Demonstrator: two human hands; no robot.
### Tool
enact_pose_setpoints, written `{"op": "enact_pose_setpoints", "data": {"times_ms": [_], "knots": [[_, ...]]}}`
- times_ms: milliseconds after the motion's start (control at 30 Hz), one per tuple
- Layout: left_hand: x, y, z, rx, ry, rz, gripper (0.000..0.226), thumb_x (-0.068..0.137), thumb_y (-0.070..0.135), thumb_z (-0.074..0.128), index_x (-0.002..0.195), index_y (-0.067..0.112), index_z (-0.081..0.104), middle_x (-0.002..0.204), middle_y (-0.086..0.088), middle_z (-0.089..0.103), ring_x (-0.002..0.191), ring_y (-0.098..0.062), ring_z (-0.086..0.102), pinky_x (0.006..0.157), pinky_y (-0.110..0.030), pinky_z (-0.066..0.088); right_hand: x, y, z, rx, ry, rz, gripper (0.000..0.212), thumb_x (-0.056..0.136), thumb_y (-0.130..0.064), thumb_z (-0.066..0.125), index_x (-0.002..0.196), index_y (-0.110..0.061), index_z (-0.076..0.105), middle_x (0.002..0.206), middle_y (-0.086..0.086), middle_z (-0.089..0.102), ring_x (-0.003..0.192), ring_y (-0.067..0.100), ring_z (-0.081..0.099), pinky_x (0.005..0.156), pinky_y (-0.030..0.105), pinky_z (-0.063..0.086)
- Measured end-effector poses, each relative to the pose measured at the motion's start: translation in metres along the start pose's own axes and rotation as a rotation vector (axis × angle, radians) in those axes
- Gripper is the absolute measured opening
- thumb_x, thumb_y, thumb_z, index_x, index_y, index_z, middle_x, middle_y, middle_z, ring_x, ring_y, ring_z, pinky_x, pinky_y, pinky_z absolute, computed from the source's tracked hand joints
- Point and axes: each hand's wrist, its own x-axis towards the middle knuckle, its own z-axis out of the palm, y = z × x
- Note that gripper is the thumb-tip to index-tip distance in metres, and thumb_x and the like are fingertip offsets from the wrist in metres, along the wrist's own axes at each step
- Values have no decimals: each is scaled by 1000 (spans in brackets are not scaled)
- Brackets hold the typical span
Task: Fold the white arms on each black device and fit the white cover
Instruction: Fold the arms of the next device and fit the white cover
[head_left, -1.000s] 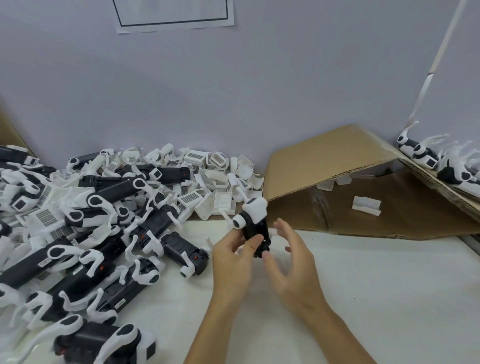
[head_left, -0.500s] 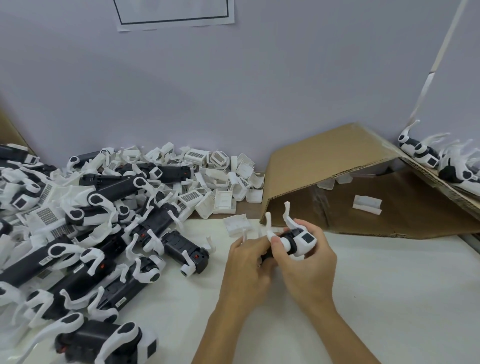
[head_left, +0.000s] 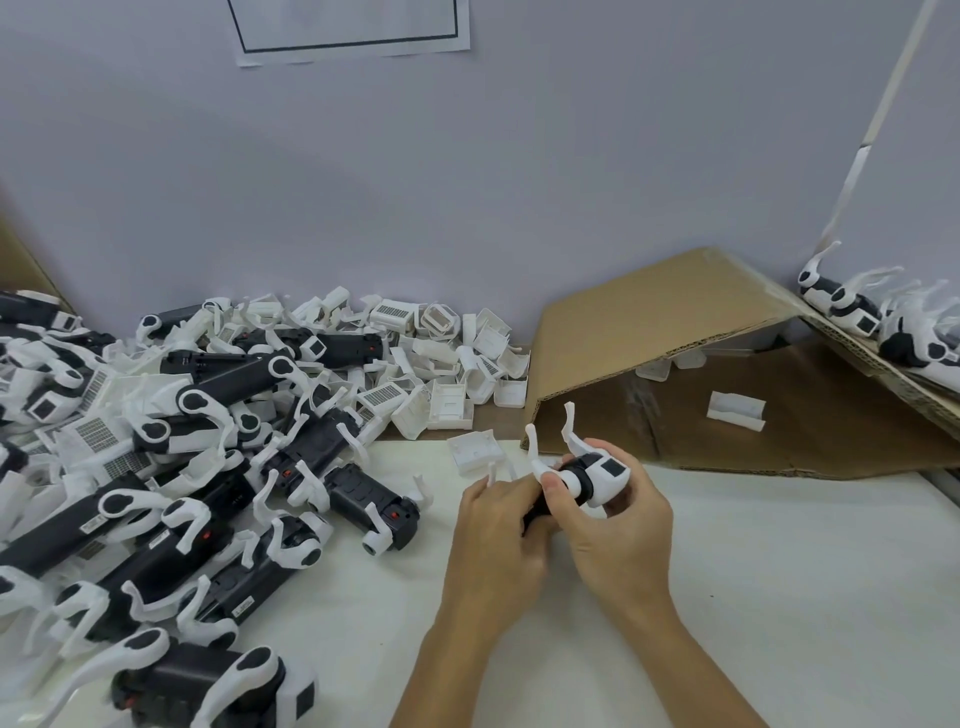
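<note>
I see both hands holding 1 black device (head_left: 582, 480), long axis left-right: left hand (head_left: 498, 525) grips its rear, right hand (head_left: 613, 519) nearer the raised white arms (head_left: 571, 431).

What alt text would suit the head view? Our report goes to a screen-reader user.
Two bare hands, left hand and right hand, hold one black device over a white table, two white arms sticking up. A pile of similar devices and loose white covers lies left; cardboard leans behind.
</note>
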Motion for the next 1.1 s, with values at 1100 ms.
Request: {"op": "enact_pose_setpoints", "data": {"times_ms": [1100], "knots": [[14, 2, -11, -1286, 212, -769, 28, 105, 26, 41, 116, 11, 63, 96, -21, 70, 71, -31, 66, 45, -29, 43, -3, -5, -3, -19, -581, 235, 55, 84, -32, 59, 137, -18, 52, 105, 13, 70, 75, 20, 67, 72, 23, 49]]}}
